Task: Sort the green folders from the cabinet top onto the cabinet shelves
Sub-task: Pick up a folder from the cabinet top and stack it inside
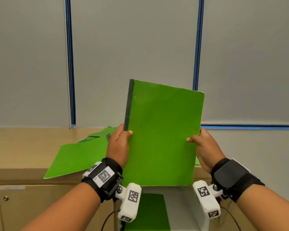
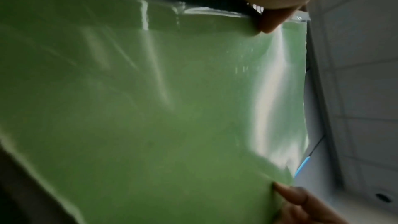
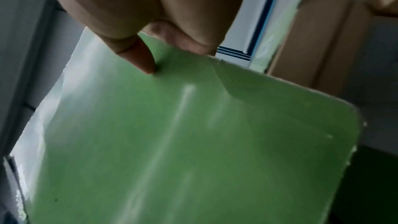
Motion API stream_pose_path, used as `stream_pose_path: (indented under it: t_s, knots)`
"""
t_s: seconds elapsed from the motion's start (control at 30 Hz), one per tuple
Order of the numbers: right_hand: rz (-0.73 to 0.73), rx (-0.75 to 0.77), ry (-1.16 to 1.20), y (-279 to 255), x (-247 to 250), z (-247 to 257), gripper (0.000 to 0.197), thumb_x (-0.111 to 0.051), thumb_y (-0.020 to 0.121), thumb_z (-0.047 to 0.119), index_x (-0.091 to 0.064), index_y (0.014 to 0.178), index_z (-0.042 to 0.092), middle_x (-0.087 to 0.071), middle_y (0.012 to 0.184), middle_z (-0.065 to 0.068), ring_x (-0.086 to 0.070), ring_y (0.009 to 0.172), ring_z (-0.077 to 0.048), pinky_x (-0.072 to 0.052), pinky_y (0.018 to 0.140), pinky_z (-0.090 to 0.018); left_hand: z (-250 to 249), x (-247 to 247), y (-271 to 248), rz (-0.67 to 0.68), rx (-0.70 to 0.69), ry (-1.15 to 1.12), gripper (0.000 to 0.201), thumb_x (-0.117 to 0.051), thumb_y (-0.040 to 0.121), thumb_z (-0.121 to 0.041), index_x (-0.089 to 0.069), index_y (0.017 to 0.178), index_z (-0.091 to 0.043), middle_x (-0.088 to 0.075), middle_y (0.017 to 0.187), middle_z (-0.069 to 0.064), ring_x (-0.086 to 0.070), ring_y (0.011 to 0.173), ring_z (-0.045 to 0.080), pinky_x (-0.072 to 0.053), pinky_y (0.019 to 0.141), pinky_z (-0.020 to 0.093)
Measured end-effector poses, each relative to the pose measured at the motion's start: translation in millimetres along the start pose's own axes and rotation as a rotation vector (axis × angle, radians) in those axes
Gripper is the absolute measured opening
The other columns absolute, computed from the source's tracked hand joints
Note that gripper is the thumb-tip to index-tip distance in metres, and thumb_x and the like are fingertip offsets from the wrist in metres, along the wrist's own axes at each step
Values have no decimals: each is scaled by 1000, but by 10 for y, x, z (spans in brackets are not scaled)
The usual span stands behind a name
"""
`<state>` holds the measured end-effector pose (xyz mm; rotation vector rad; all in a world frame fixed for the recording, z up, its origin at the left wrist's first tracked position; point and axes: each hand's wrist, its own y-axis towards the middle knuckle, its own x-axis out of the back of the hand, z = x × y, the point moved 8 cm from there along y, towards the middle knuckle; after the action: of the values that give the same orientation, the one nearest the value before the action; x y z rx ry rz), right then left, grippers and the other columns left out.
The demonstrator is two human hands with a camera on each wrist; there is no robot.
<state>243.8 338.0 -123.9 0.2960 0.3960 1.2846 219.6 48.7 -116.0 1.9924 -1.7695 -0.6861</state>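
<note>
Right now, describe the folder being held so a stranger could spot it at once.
Look above the tan cabinet top, in front of the grey wall. Both hands, left and right, grip one green folder by its side edges. Unlike the folders lying flat on the cabinet, it stands upright, dark spine showing.

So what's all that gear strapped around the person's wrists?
Both forearms are bare, no sleeves. The left hand has a black wrist strap bearing a white square-patterned marker; the right hand has a plain black strap. A white blocky camera pod with similar markers hangs under each wrist, trailing a thin black cable.
</note>
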Motion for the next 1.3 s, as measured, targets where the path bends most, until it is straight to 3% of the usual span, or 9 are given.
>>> stream_pose_path:
  t_s: [0.17, 0.27, 0.37, 0.63, 0.77, 0.9, 1.0, 1.17, 1.3]
  knots:
    - [1, -158, 2, -313, 8, -670, 36, -45, 80, -12, -62, 105, 8, -69, 105, -18, -63, 93, -34, -49, 92, -56, 530, 90, -501, 3, 65, 259, 30, -38, 85, -33, -54, 102, -13, -55, 90, 4, -46, 81, 19, -37, 77, 35]
    - [19, -260, -44, -558, -14, -1251, 42, -42, 81, -15, -63, 104, 12, -70, 99, -14, -63, 89, -31, -51, 86, -52, 1204, 229, -885, -3, 257, 391, 14, -37, 96, -21, -50, 97, -18, -55, 86, 9, -49, 83, 31, -33, 71, 36]
    - [21, -391, -85, -825, 47, -1906, 43, -42, 81, -11, -64, 108, 14, -69, 107, -21, -63, 91, -33, -48, 91, -60, 1775, 321, -1303, -19, 421, 431, 18, -35, 96, -14, -46, 99, -1, -55, 94, 28, -54, 86, 37, -41, 77, 43]
    - [8, -557, -179, -1112, 292, -3006, 36, -42, 84, -8, -63, 110, 6, -69, 102, -18, -62, 86, -28, -51, 82, -45, 2582, 239, -1841, -1, 576, 428, 32, -32, 100, -14, -47, 126, -2, -51, 123, 15, -46, 119, 30, -33, 91, 31]
    - [29, -628, -145, -1240, 390, -3410, 38, -40, 86, -13, -61, 112, 4, -69, 104, -20, -63, 91, -33, -50, 88, -52, 3004, 216, -2079, 49, 620, 479, 29, -31, 100, -15, -44, 123, -2, -41, 105, 2, -45, 101, 21, -33, 88, 28]
    - [54, -670, -185, -1200, 464, -3767, 39, -39, 86, -14, -61, 113, 3, -71, 106, -21, -67, 94, -36, -53, 85, -49, 3370, 188, -2088, 64, 652, 558, 6, -39, 95, -8, -41, 90, -7, -51, 86, 19, -53, 86, 33, -43, 87, 47]
    - [25, -671, -224, -993, 515, -4046, 32, -46, 82, -12, -55, 110, 2, -67, 103, -26, -65, 88, -37, -51, 86, -56, 3535, 82, -1964, 97, 580, 608, 52, -59, 89, -16, -38, 135, -3, -43, 132, 18, -43, 126, 33, -32, 106, 33]
    - [-21, -629, -288, -611, 448, -4318, 43, -51, 79, -20, -53, 115, 3, -64, 88, -21, -59, 72, -30, -51, 62, -37, 3489, -377, -1961, 683, 138, 1107, 121, -46, 61, -88, 2, 153, -28, 7, 161, -1, 12, 148, 19, 5, 121, 43]
    - [-40, -649, -367, -357, 481, -4645, 55, -50, 77, -26, -51, 127, -4, -63, 92, -19, -57, 65, -23, -49, 55, -28, 3901, -509, -2242, 1194, 61, 1236, 126, -56, 59, -85, 10, 152, -31, 21, 159, -2, 25, 144, 23, 13, 116, 56]
